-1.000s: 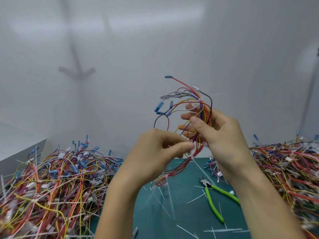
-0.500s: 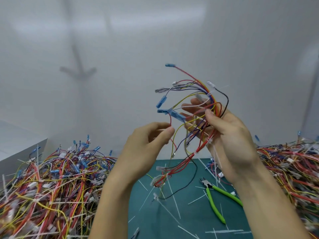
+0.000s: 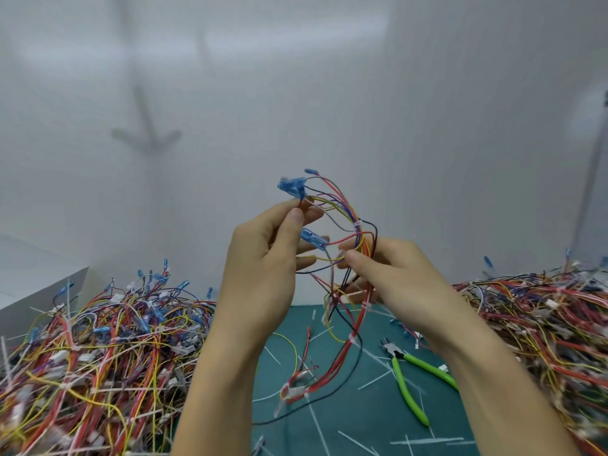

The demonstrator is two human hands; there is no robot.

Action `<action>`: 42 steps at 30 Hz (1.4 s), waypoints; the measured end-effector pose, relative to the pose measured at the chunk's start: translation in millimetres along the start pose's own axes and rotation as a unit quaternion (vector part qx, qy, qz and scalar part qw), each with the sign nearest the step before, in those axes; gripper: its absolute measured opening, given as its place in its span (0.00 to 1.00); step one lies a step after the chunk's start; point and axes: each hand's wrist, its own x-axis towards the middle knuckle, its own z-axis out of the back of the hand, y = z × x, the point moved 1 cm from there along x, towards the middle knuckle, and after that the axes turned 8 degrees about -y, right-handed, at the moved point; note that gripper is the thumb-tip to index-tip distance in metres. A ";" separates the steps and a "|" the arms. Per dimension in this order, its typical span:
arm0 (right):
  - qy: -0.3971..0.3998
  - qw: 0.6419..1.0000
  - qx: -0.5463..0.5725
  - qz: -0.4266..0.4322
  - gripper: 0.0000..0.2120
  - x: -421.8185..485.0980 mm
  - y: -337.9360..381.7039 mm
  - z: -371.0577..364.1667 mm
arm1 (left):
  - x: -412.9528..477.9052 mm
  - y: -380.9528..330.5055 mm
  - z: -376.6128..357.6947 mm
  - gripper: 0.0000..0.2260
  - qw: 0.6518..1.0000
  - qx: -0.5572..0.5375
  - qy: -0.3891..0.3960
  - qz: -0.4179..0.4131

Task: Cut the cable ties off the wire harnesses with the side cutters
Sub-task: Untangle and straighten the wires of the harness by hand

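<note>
Wire harnesses fill both sides of the view: one heap (image 3: 98, 350) on the left and a second heap (image 3: 543, 317) on the right, both a tangle of red, yellow, blue and black. Between them lies the green surface (image 3: 362, 426), and a white box (image 3: 33, 284) stands at the far left, behind the first heap. Above the surface both hands hold one harness (image 3: 359, 324) up in the air (its lower end hangs low over the surface and is blurred). The left hand (image 3: 263, 258) has its grip closed on a thin red wire (image 3: 299, 204), thumb against forefinger, just under a blue connector (image 3: 291, 185). The right hand (image 3: 394, 278) has its grip closed on the middle of the same bundle, fingers curled round the wires. The side cutters (image 3: 408, 383), with light green handles, lie on the surface beside the right forearm, and no hand touches them. White cable ties (image 3: 357, 223) sit on the held harness, and thin cut strips (image 3: 427, 442) lie scattered on the surface.
</note>
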 end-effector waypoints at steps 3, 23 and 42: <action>-0.075 0.992 0.099 0.015 0.07 1.3 0.9 4.7 | 0.7 4.1 4.3 0.11 1.000 0.019 0.007 0.022; -0.241 0.928 0.278 0.061 0.06 0.7 8.0 20.0 | -8.1 42.1 17.8 0.12 0.864 0.289 0.378 0.164; -0.259 0.917 0.302 0.041 0.05 -0.2 9.1 26.8 | 0.7 60.3 41.4 0.04 0.907 0.329 0.186 0.188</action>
